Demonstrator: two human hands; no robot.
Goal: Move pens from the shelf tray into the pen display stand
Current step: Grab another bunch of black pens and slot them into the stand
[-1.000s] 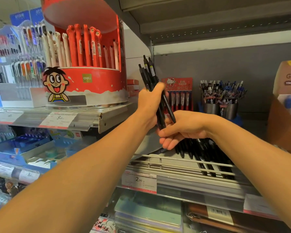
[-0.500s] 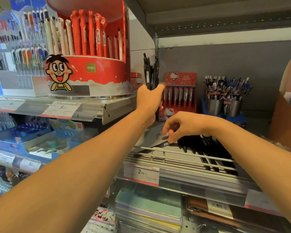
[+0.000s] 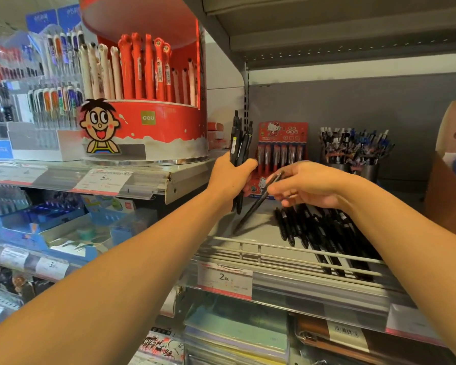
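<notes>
My left hand [image 3: 231, 177] grips an upright bundle of black pens [image 3: 239, 139] at the end of the upper shelf. My right hand [image 3: 304, 184] pinches a single black pen [image 3: 258, 204] by its upper end; the pen slants down to the left, with its tip just over the shelf tray floor. Several more black pens [image 3: 324, 233] lie side by side in the shelf tray [image 3: 287, 252] behind a white wire rail. The round red pen display stand [image 3: 153, 127], with red and cream pens upright in it, stands on the upper shelf to the left.
A red Hello Kitty pen card [image 3: 282, 143] and two metal cups of pens [image 3: 353, 154] stand at the tray's back. A brown box [image 3: 450, 180] stands at right. Clear pen racks [image 3: 37, 101] fill the left shelf. A 2.00 price tag [image 3: 224, 279] hangs on the rail.
My right hand reached down into the tray and lifted one black pen. My left hand has kept its bundle, now held more upright.
</notes>
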